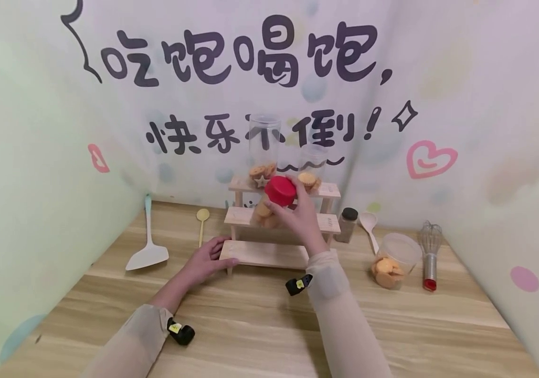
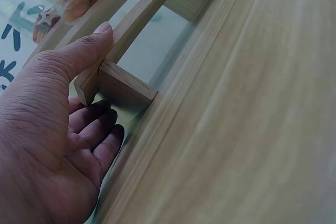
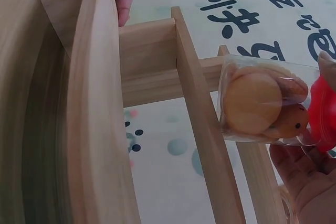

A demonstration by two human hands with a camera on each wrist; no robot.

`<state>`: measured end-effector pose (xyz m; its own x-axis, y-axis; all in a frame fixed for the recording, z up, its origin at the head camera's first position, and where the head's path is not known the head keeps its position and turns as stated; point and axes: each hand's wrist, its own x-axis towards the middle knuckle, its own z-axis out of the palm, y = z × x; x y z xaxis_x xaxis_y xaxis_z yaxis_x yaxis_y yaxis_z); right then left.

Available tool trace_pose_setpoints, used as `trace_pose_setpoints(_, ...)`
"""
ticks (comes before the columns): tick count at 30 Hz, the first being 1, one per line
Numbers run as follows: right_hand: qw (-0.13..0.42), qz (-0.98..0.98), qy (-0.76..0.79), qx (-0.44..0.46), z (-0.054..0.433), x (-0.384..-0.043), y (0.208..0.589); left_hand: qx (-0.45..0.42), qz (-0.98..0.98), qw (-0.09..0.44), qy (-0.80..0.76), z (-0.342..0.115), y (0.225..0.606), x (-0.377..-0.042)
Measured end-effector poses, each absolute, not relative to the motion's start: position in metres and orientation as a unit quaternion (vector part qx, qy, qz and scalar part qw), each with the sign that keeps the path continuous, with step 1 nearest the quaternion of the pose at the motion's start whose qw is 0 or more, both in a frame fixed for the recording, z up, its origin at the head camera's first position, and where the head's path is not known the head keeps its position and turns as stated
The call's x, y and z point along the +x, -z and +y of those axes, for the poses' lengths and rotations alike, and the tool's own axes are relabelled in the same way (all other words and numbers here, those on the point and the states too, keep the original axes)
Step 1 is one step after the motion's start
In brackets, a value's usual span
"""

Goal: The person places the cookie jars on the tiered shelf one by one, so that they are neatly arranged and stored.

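Note:
My right hand (image 1: 305,220) grips a clear cookie jar (image 3: 257,100) around its red lid (image 1: 281,190). The jar holds round, tan cookies, and its base is at the middle step (image 1: 314,221) of a three-step wooden display stand (image 1: 264,254). At the stand's left end, my left hand (image 1: 207,258) grips the lowest step. In the left wrist view its thumb lies over the board's edge, and the fingers (image 2: 100,124) curl below. Two more clear jars with cookies, a tall one (image 1: 264,142) and a shorter one (image 1: 313,163), stand on the top step.
Left of the stand lie a white spatula (image 1: 148,256) and a small yellow spoon (image 1: 202,215). To its right are a black-capped shaker (image 1: 347,227), a white spoon (image 1: 369,224), a tilted clear tub (image 1: 399,252) with cookies and a whisk (image 1: 431,252). A printed curtain (image 1: 477,94) hangs behind.

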<state>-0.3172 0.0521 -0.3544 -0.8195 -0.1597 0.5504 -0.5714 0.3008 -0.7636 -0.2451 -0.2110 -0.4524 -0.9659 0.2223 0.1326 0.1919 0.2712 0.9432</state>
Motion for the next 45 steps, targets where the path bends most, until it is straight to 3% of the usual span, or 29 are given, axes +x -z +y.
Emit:
trace_pose_setpoints(16,0.196,-0.779,-0.535,0.262,0.041,-0.317,0.360,0.127,0.805,0.002,-0.580,-0.214,0.466,-0.254)
trace_pose_setpoints(27,0.088,-0.814,-0.495,0.291,0.031,-0.319,0.382,0.131,0.799,0.009,-0.587,-0.215,0.468,-0.255)
trace_pose_setpoints(37,0.079,-0.830,-0.474,0.283,0.034,-0.320,0.381,0.136,0.795,0.006,-0.591,-0.214,0.466,-0.253)
trace_pose_setpoints(45,0.104,-0.866,-0.426,0.240,0.031,-0.319,0.381,0.132,0.799,0.005,-0.587,-0.213,0.466,-0.254)
